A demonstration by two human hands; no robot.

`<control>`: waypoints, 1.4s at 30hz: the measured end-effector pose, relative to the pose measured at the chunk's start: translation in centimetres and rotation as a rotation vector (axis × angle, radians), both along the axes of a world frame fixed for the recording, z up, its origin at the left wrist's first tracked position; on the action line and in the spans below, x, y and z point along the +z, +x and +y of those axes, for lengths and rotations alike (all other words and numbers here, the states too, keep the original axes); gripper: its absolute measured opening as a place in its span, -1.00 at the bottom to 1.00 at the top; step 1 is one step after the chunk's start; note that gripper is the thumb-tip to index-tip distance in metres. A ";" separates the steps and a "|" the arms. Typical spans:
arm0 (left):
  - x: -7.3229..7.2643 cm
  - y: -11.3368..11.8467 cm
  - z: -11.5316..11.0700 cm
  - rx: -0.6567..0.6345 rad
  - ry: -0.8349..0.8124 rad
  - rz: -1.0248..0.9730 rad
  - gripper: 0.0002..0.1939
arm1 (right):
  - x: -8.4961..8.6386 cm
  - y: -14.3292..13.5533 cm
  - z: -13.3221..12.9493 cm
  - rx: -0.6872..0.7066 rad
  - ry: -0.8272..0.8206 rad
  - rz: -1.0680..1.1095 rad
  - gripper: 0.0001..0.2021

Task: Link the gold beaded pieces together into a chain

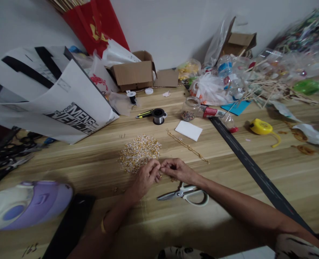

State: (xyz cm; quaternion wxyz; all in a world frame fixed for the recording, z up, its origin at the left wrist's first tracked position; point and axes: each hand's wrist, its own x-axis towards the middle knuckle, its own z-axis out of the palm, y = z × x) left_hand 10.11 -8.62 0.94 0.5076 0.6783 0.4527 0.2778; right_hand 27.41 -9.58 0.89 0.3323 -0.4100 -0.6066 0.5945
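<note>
In the head view my left hand (147,174) and my right hand (178,169) meet fingertip to fingertip over the wooden table. Both are closed in a pinch; whatever lies between the fingers is too small to make out. A heap of clear and gold beads (139,151) lies just beyond my left hand. Small gold pieces (172,179) show under my right hand. Scissors with pale handles (185,194) rest slightly spread below my right hand. Beyond it a gold beaded chain (186,145) is stretched out beside a white rectangular pad (188,130).
A wire spool (158,116), a yellow-black utility knife (144,114) and a jar of beads (190,109) stand farther back. On the right are a black strip (245,158) and a yellow tape measure (261,127). A large paper bag (67,104) and purple-white appliance (37,205) occupy the left.
</note>
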 end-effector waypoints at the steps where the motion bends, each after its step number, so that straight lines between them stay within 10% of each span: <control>1: 0.0 0.0 0.0 -0.001 0.005 0.003 -0.79 | 0.0 -0.1 0.0 -0.007 0.000 0.004 -0.64; 42: -0.5 0.1 0.9 -0.050 -0.280 -0.140 -0.66 | -1.0 0.1 0.1 -0.058 0.011 0.075 -0.70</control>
